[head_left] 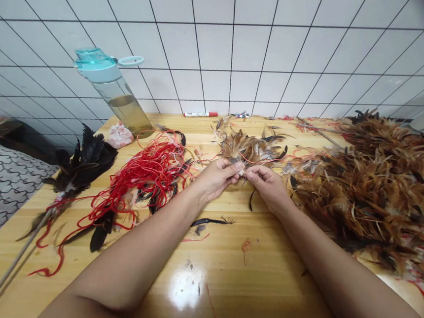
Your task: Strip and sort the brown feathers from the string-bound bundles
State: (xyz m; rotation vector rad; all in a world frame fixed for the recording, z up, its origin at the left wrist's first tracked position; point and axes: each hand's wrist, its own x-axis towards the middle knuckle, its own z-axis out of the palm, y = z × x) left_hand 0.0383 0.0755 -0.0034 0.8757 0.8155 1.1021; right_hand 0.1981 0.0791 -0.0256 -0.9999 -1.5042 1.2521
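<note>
My left hand (221, 179) pinches the pale, downy quill end of some brown feathers (243, 147) between thumb and fingers. Close beside it, my right hand (268, 184) is closed in a pinch at the same pale ends; what exactly lies between its fingertips is too small to make out. The brown feathers fan out beyond both hands, toward the wall. A thin red thread crosses the table just past my fingers. To the left lies a tangled heap of red string (150, 172).
A large pile of brown feathers (377, 184) covers the right side. At left are a stick with black feathers (82, 163), a crumpled tissue (120, 136) and a water bottle (128, 107). A red-and-white marker (200, 114) lies by the tiled wall (217, 44).
</note>
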